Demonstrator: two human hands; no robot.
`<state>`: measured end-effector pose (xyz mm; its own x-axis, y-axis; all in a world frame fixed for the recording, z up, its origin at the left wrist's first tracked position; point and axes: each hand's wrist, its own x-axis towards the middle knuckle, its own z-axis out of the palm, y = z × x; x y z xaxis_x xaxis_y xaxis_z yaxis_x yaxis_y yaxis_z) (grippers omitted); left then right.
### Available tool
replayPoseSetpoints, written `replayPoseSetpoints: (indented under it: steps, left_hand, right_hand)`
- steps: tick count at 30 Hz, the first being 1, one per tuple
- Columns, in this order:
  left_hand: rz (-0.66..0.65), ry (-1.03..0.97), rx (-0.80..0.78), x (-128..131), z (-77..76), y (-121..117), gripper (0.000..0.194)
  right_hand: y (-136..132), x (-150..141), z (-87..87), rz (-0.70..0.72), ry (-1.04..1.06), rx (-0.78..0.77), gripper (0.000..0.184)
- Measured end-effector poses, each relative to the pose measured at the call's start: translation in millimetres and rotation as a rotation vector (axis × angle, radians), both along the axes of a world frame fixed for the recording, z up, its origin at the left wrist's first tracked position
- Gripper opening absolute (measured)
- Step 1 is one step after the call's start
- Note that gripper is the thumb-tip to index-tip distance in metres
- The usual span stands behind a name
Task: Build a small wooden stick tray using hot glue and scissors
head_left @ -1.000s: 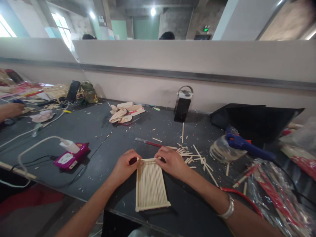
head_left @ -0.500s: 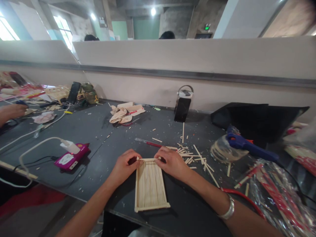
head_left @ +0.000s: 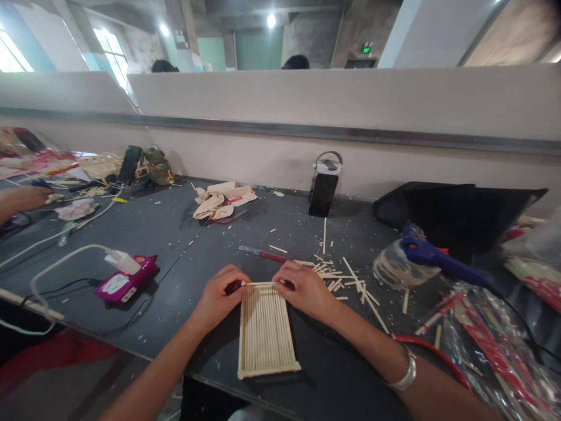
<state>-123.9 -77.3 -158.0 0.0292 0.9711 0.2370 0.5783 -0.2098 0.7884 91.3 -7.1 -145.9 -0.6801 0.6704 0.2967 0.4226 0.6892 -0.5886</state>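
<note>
A flat panel of thin wooden sticks [head_left: 265, 332] lies on the dark table [head_left: 175, 234] in front of me. A single cross stick [head_left: 262, 284] rests along its far end. My left hand [head_left: 218, 296] pinches the left end of that stick, fingers closed. My right hand [head_left: 305, 289] pinches the right end, fingers closed too. A silver bracelet [head_left: 405, 372] sits on my right wrist.
Loose stick pieces [head_left: 339, 278] lie right of my hands, beside a red-handled tool [head_left: 260, 253]. A blue glue gun [head_left: 438, 259] rests on a clear dish at right. A pink device with a white plug [head_left: 125, 277] lies left. Another person's hand [head_left: 24, 197] works at far left.
Both hands stay pinched on the cross stick at the panel's far end. The panel has barely shifted; the view has drifted slightly.
</note>
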Motion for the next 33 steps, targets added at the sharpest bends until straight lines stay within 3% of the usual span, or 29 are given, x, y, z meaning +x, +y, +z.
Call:
replayPoseSetpoints:
  steps: [33]
  left_hand:
    - [-0.002,-0.001,0.011,0.6,1.8,-2.0,0.014]
  right_hand:
    - [0.9,-0.5,1.6,0.032,0.031,-0.001,0.014]
